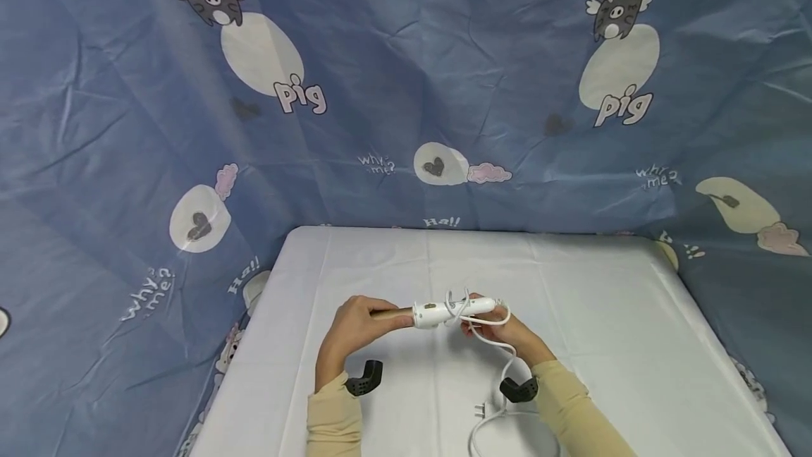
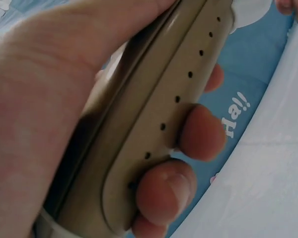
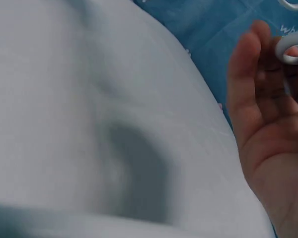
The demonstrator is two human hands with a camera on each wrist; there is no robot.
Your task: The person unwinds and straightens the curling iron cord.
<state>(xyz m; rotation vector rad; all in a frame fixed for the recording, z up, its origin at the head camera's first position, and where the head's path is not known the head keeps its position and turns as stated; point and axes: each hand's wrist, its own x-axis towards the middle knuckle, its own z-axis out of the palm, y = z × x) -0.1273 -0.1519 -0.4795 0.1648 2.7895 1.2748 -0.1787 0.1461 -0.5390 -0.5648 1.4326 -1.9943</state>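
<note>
A hair straightener [image 1: 438, 313] with a white handle and brown, gold-toned arms is held level above the white table. My left hand [image 1: 357, 328] grips the brown arms; in the left wrist view, fingers [image 2: 202, 133] curl round a casing with a row of small holes. White power cord [image 1: 509, 350] is looped round the handle and hangs down to the table. At the handle's far end is my right hand [image 1: 501, 330], fingers bent about the cord loops. In the right wrist view, a cord loop [image 3: 286, 49] lies against its curled fingers; the rest is cut off by the frame.
The cord's two-pin plug [image 1: 481, 410] lies on the white-covered table [image 1: 603, 302] near its front, beside more cord. Blue printed fabric [image 1: 406, 90] hangs behind and at both sides of the table. Black wrist mounts [image 1: 365, 378] sit on both forearms.
</note>
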